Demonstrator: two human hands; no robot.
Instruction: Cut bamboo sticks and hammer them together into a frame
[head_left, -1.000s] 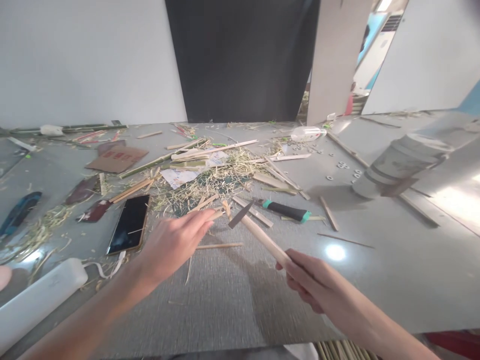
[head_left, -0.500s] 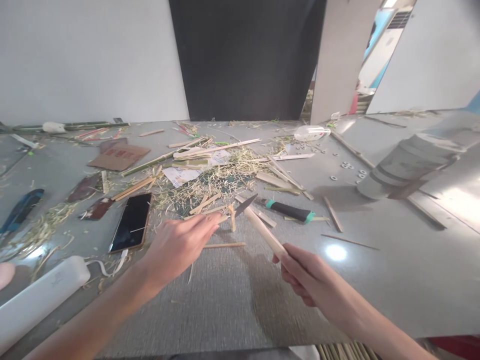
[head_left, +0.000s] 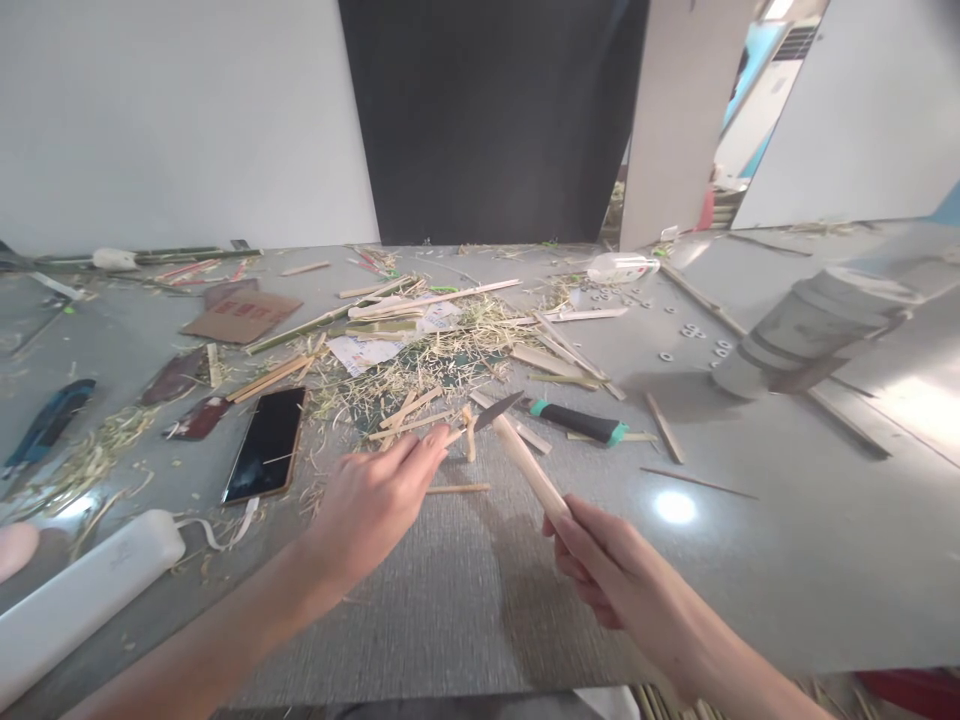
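Observation:
My left hand (head_left: 379,495) pinches a short bamboo stick (head_left: 455,436) at the middle of the grey table (head_left: 750,520). A small upright bamboo piece (head_left: 469,432) stands at the stick's far end. My right hand (head_left: 604,565) grips the long wooden handle (head_left: 529,472) of a knife, whose dark blade (head_left: 498,410) points up and left, just right of the upright piece. A thin bamboo sliver (head_left: 457,489) lies on the grey mat (head_left: 465,590) between my hands.
Bamboo strips and shavings (head_left: 420,350) litter the table's middle. A black phone (head_left: 268,443) lies left, a white box (head_left: 82,595) at front left, a black-and-teal handled tool (head_left: 577,423) right of the blade, and a grey tape roll (head_left: 810,325) with washers (head_left: 701,335) at the right.
The knife blade has risen and moved right, up beside the small upright bamboo piece. My left hand has edged right with its stick.

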